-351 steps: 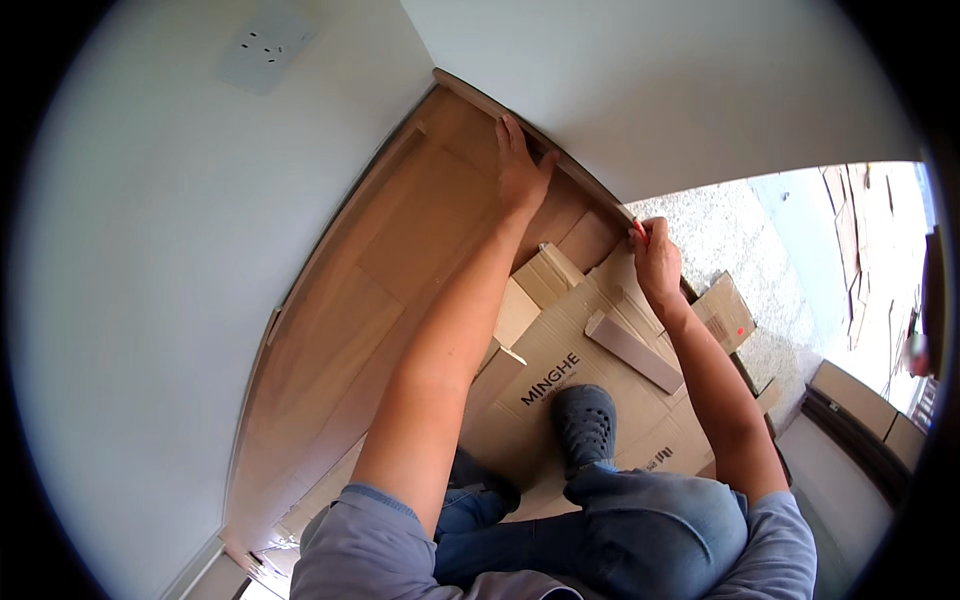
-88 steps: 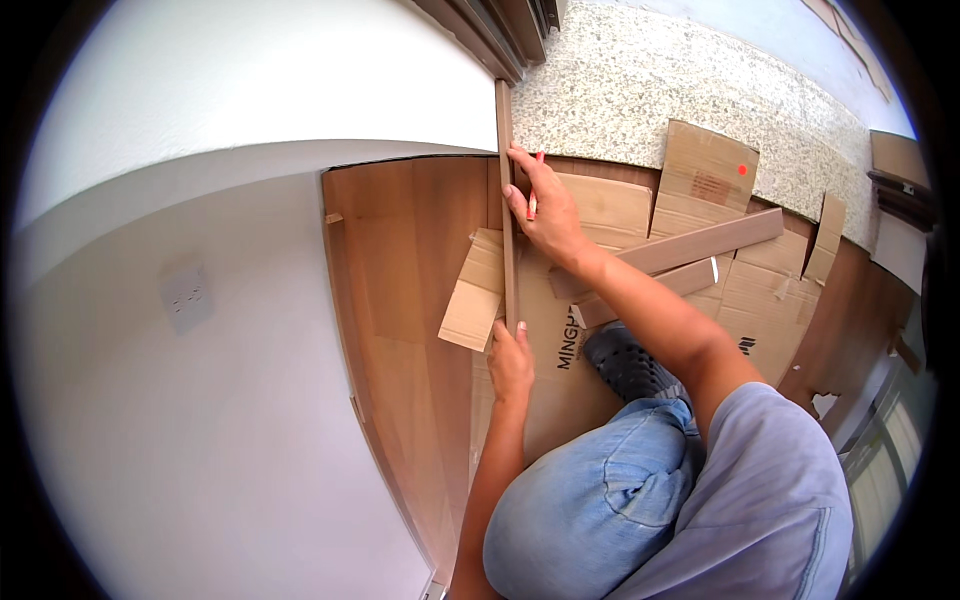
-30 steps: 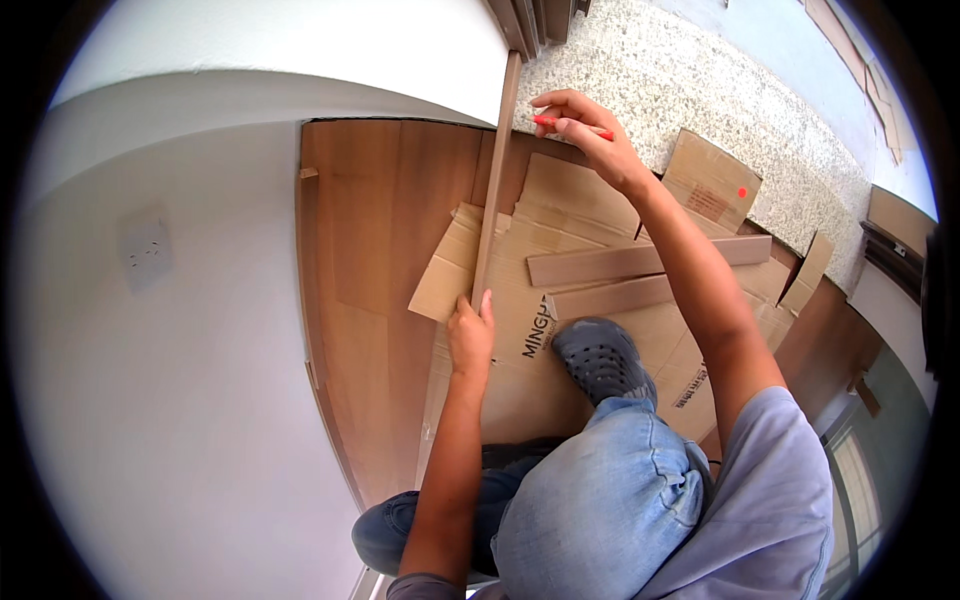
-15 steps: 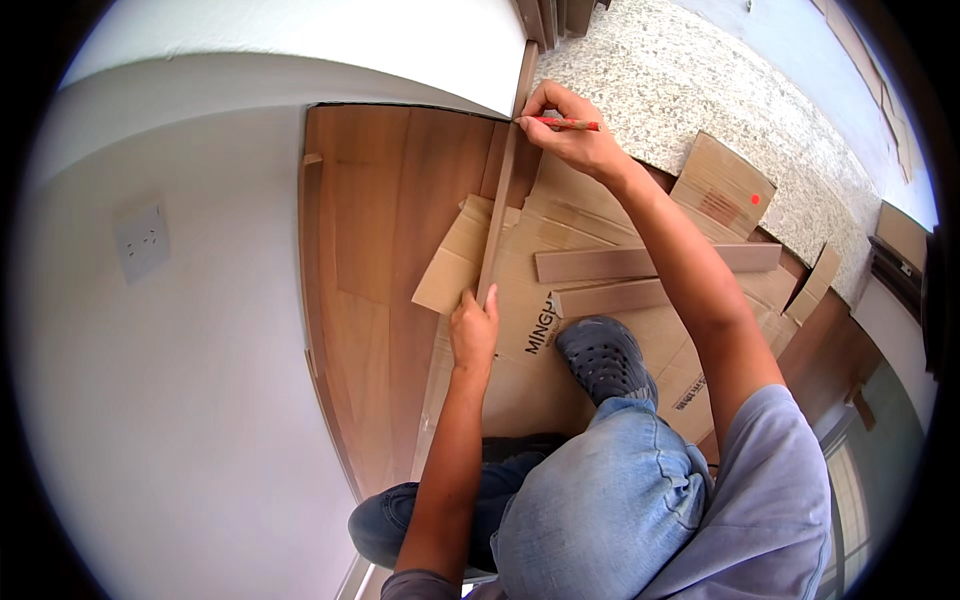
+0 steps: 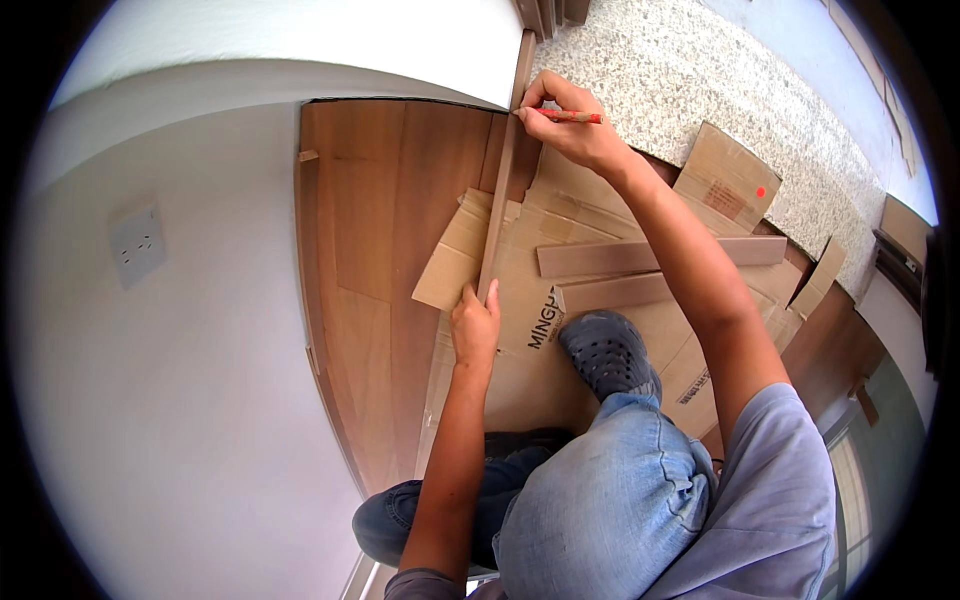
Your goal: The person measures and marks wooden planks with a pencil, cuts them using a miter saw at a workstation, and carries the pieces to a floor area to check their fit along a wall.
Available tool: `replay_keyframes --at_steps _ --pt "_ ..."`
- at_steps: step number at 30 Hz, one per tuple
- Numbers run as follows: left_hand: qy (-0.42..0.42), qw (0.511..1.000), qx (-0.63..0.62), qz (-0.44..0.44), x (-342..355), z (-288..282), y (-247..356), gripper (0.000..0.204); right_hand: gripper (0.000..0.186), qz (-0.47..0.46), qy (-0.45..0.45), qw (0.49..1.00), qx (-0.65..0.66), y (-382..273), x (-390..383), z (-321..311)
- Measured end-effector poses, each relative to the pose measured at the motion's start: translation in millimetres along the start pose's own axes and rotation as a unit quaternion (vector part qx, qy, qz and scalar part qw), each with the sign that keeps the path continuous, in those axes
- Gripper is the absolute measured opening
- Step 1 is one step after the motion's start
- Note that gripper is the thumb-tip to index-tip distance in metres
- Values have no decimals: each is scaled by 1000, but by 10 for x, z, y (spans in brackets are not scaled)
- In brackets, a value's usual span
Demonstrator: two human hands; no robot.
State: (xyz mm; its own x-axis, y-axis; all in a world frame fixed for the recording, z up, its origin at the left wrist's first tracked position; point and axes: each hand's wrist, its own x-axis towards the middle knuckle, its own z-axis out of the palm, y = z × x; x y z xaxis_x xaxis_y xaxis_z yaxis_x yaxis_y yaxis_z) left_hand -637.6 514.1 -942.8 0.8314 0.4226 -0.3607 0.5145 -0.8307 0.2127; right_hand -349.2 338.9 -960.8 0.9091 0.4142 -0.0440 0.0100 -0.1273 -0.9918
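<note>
A long, narrow brown wooden strip [image 5: 496, 222] runs from near my knees up past the white wall's corner. My left hand [image 5: 475, 325] grips its near end, thumb on one side and fingers on the other. Beside the wall corner, my right hand [image 5: 562, 120] pinches a red pencil [image 5: 575, 117]. The pencil's tip meets the strip right at that corner, and the hand's edge lies close against the wood. Whether a mark shows there is too small to tell.
Flattened cardboard [image 5: 520, 390] covers the wood floor [image 5: 360, 220] under my shoe [image 5: 607, 352]. Two brown boards [image 5: 600, 260] lie on it. Beyond is a speckled stone floor [image 5: 660, 80]. A white wall [image 5: 200, 380] with a socket [image 5: 137, 245] rises at left.
The view has shifted very slightly. Both hands keep their places, with the pencil still at the strip by the wall corner.
</note>
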Motion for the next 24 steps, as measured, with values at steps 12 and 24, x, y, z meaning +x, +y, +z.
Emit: replay_keyframes --at_steps 12,24 --pt "19 1000 -9 7 -7 37 -24 45 15 15 -11 1000 12 -13 19 -6" --pt "16 1000 -1 17 2 23 -19 49 10 34 54 995 80 46 -206 -106"
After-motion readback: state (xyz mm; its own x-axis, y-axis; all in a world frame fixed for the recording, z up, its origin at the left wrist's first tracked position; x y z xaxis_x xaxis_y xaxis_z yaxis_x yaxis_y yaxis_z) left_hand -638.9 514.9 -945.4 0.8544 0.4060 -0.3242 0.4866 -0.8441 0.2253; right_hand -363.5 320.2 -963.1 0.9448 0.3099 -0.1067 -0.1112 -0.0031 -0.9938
